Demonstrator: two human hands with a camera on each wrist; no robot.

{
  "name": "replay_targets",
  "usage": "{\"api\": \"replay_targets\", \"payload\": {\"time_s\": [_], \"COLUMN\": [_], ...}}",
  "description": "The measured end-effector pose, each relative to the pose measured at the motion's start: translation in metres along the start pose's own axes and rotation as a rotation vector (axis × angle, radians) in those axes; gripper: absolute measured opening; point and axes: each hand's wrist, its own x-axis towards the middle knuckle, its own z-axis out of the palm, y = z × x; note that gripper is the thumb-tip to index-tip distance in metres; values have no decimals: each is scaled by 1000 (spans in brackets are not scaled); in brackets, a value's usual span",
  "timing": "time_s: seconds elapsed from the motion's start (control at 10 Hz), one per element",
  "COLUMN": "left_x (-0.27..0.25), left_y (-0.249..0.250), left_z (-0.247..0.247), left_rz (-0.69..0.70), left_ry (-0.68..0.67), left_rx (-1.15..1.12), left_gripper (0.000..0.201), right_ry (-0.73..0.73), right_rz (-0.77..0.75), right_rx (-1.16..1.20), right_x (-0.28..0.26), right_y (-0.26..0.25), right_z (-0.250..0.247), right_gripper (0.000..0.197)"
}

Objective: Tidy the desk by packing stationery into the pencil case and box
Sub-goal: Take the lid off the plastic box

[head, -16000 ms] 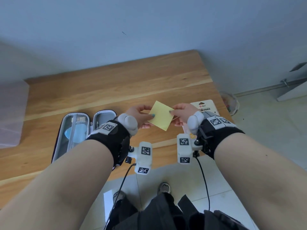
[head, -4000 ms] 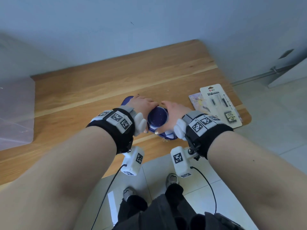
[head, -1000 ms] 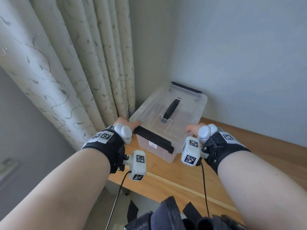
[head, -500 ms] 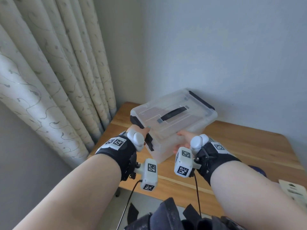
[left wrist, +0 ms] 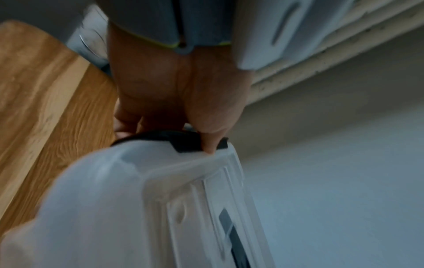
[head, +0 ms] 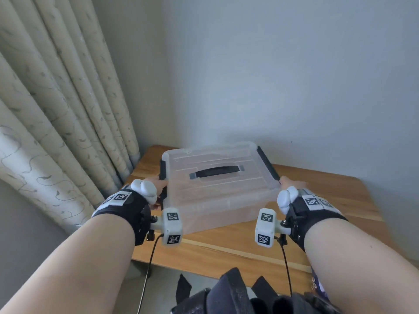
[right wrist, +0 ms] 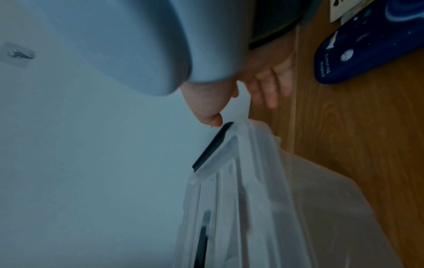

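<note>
A clear plastic box (head: pixel 217 193) with its lid on, a black top handle (head: pixel 214 172) and black end latches looks to rest on the wooden desk (head: pixel 226 248). My left hand (head: pixel 158 189) grips the left latch (left wrist: pixel 183 143), thumb on top and fingers curled beneath. At the right end my right hand (head: pixel 285 182) touches the latch (right wrist: pixel 213 146) with only its thumb tip, while the fingers (right wrist: pixel 270 90) stretch out loosely, clear of the box. The dark blue pencil case (right wrist: pixel 358 54) lies shut on the desk behind my right hand.
A patterned curtain (head: pixel 56 109) hangs at the desk's left end and a plain wall stands right behind the box. A white carded pack (right wrist: pixel 344 10) lies beside the pencil case. The desk's front edge runs just below my wrists.
Both hands have swung the box away from the curtain corner, turned it lengthwise across me and lowered it to the desk. My right fingers have come off its end.
</note>
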Motion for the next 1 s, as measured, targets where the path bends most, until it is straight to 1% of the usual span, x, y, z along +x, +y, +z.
{"api": "replay_targets", "payload": {"time_s": [0.1,0.2,0.3,0.4,0.5,0.6,0.7,0.8,0.9,1.0], "left_x": [12,17,19,23,22,24,23,20,20,29], "left_y": [-8,-9,-6,-8,-12,-10,-9,-5,-2,-10], "left_z": [-20,-22,-14,-11,-10,-15,-14,-13,-17,-28], "left_rz": [8,49,104,111,90,84,70,19,-3,-1], "left_ry": [80,162,226,249,270,290,283,292,299,290], "left_rx": [275,370,388,431,476,471,515,583,584,390], "left_gripper": [40,42,41,42,44,45,47,47,45,52], "right_ry": [19,-63,-54,-22,-68,-79,-86,-84,-87,-97], "right_rz": [159,2,-68,-36,-31,-29,-11,-18,-14,-14], "right_rx": [470,421,331,215,148,117,117,104,102,121], "right_x": [5,4,-4,-2,-3,-5,-7,-9,-12,-16], "right_y": [-11,-25,-51,-51,-45,-52,-51,-47,-48,-55], "right_z": [6,13,14,14,14,12,13,12,12,16], "right_gripper": [21,43,50,63,71,68,68,67,67,68]}}
